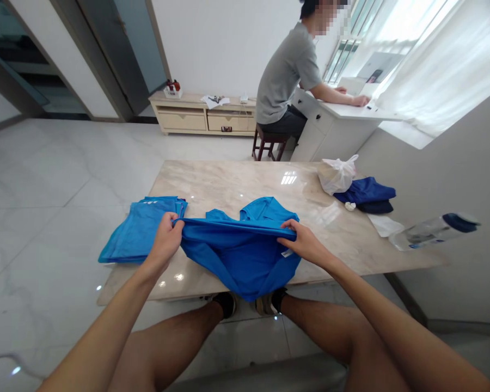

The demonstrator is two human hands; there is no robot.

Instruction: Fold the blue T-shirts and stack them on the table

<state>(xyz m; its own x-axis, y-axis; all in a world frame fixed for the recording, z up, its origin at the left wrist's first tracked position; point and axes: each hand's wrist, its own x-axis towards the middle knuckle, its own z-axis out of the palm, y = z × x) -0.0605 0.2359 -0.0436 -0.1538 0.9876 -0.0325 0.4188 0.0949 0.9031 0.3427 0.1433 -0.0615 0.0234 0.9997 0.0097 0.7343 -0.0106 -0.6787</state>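
A blue garment (245,256) is stretched between my two hands above the near edge of the marble-patterned table (212,179). My left hand (170,235) pinches its upper left corner, close to the folded pile. My right hand (300,239) grips the upper right edge, with a small white tag just below the fingers. Part of the garment rests on the table behind the taut edge, and its lower part hangs over the table's front edge. To the left lies a stack of folded blue garments (139,231).
At the table's right are a white plastic bag (338,173), dark blue cloth (365,191), white paper (384,224) and a clear bottle (428,233) with a dark lid. Beyond the table, a person (288,73) sits on a stool at a white desk (351,111). A low cabinet (183,120) stands behind.
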